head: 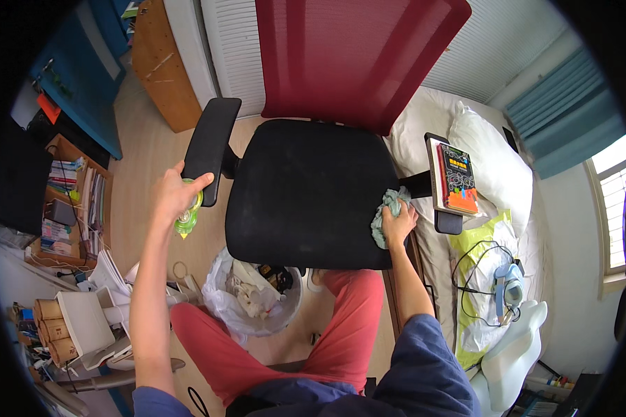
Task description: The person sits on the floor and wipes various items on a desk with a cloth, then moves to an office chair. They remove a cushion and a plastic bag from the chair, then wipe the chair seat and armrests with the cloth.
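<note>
An office chair with a black seat (313, 187) and a red mesh backrest (354, 57) stands before me. My left hand (175, 193) is at the front of the left armrest (213, 135), thumb against it. In that hand is a green translucent plastic bottle (189, 219) with a yellow tip, partly hidden by my fingers. My right hand (399, 224) presses a crumpled pale green cloth (380, 229) against the seat's right edge. On the right armrest (447, 223) lie stacked books (456, 177), the top one with a black and orange cover.
A lined waste bin (292, 313) with rubbish stands between my knees, below the seat's front edge. On the right, a bed (433, 117) holds a pillow (493, 151), a yellow-white bag (469, 297) and a respirator mask (511, 284). A bookshelf (107, 208) stands at left.
</note>
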Tool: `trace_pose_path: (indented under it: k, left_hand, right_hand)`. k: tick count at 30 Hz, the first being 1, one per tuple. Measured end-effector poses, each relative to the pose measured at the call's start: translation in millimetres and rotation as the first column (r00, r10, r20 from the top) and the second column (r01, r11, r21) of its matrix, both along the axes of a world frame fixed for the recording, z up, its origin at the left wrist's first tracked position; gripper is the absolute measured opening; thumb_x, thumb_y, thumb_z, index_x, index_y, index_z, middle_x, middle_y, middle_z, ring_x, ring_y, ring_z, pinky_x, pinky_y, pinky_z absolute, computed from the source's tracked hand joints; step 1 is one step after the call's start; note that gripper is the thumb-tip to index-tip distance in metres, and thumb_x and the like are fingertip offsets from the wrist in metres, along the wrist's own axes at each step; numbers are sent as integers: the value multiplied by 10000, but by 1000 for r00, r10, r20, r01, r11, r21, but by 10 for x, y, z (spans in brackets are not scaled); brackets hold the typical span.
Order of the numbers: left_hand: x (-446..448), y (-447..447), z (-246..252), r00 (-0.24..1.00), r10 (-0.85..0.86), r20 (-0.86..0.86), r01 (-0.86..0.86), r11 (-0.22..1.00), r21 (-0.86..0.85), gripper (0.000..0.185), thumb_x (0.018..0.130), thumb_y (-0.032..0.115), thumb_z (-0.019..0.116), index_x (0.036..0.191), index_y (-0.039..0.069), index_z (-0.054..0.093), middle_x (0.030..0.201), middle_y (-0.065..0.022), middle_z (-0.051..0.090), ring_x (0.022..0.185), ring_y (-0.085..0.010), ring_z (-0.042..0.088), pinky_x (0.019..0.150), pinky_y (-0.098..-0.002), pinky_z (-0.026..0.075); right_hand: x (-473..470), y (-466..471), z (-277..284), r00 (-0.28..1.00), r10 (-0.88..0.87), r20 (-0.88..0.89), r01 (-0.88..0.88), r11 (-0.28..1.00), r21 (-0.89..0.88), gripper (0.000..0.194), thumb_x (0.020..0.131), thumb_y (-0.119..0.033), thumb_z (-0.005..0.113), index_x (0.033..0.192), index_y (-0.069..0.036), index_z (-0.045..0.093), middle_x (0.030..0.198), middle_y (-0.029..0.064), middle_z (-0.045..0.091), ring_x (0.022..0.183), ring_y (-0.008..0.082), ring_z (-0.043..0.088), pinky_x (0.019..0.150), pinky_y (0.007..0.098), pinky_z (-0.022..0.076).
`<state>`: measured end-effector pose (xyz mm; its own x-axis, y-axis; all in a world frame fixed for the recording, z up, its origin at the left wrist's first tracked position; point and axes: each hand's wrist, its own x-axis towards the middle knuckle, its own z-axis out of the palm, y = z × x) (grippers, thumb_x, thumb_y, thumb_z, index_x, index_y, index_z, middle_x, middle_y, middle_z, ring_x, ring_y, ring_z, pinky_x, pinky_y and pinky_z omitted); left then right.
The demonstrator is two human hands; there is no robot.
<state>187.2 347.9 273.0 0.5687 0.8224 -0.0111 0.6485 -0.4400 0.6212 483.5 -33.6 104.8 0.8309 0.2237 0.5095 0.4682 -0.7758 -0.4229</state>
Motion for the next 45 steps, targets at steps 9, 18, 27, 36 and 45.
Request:
trace_pose_path:
  k: [9, 18, 27, 36, 45]
  left_hand:
    - [4, 30, 101, 999, 9, -40, -12, 998, -68, 953, 671, 478, 831, 1313, -139, 491, 1120, -303, 651, 1016, -344, 676, 901, -391, 507]
    - [25, 24, 156, 1000, 20, -2, -20, 998, -58, 929, 683, 452, 830, 1323, -128, 489, 1144, -289, 647, 1049, -326, 667, 913, -380, 502]
    - [39, 8, 103, 998, -28, 65, 33, 997, -76, 839, 707, 413, 818, 1281, -126, 530, 1096, -248, 679, 996, -296, 683, 893, -367, 508]
    - [34, -5, 169, 999, -26, 44, 30, 994, -107, 879, 695, 412, 825, 1311, -126, 502, 1126, -286, 657, 1048, -329, 666, 916, -389, 500]
    - [-3, 46, 24, 1000, 23, 7, -23, 1000, 12, 849, 698, 446, 813, 1281, -110, 543, 1050, -231, 695, 955, -283, 693, 857, -371, 517]
  right_hand:
    - [-1884, 1390, -151, 788, 593, -165, -532, 791, 302, 423, 634, -234, 763, 1032, -127, 667, 1104, 153, 563, 1058, 363, 491, 902, 472, 407]
    - [-307, 224, 157, 996, 86, -17, -84, 992, 90, 423, 687, -227, 734, 1081, -85, 673, 1124, 188, 583, 1070, 375, 510, 916, 485, 417]
    - [-798, 1107, -175, 897, 341, -281, -366, 930, -38, 487, 684, -338, 764, 1083, -79, 665, 1078, 186, 568, 1056, 365, 501, 893, 466, 431]
    - [-27, 453, -125, 994, -31, -101, 19, 993, -118, 422, 717, -319, 717, 1042, -62, 639, 1064, 184, 560, 1027, 382, 506, 853, 490, 419]
    - [-1319, 1739, -258, 883, 425, -198, -400, 904, 152, 456, 651, -279, 759, 1047, -83, 647, 1026, 160, 549, 1000, 358, 490, 856, 461, 405]
